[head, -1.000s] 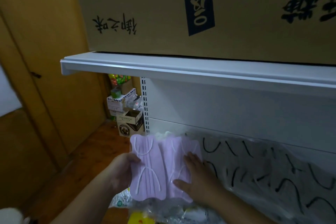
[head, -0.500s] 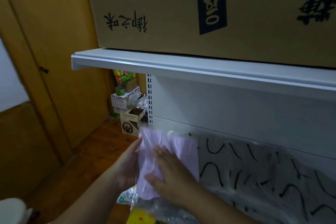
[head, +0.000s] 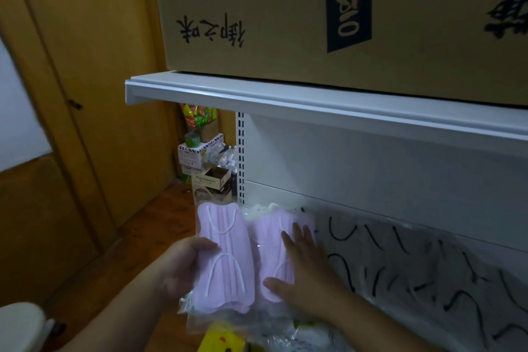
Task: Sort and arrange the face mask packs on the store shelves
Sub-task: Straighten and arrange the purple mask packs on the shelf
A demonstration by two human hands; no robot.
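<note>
Lower centre of frame: left hand (head: 183,263) grips one pink mask pack (head: 225,260) by its left edge, thumb over the front. Right hand (head: 303,271) lies flat, grip released, pressing second pink mask pack (head: 274,251) just beside it, against black-strap packs (head: 400,260) on the shelf. Judgement: square both edges, keep packs upright, slide left pack flush.

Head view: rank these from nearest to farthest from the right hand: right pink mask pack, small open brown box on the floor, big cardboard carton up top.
1. Right pink mask pack, under the right hand.
2. Small open brown box, lower left, beside the shelving.
3. Big cardboard carton, on the upper white shelf.
</note>
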